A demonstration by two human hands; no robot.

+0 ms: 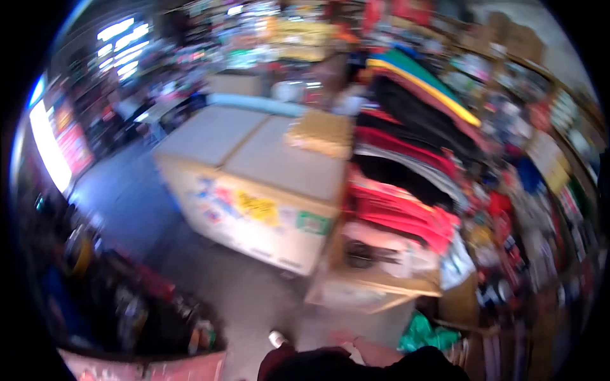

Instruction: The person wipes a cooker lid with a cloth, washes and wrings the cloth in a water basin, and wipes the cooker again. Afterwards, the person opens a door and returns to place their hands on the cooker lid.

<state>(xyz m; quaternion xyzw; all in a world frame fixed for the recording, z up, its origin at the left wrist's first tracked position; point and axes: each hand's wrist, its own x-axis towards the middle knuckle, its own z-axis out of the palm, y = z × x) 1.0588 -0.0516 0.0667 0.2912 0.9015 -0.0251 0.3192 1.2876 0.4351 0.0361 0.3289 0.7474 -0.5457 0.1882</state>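
Neither my left hand nor my right hand shows in the head view. At the bottom edge dark clothing [343,367] of my own body appears, with a light shoe tip [277,338] on the floor. Ahead stands a white chest freezer [254,213] with colourful stickers on its front and a grey two-part top. A yellowish-brown package [321,133] lies on its right end. Right of the freezer rises a stack of folded fabrics [406,159] in red, black, green and yellow. Motion blur hides fine detail.
Crowded shelves [508,82] run along the right and back. A cardboard box [381,282] stands before the fabrics, and a green plastic bag [426,333] lies lower right. Dark, jumbled goods [127,298] fill the lower left. Grey floor [248,311] runs between them.
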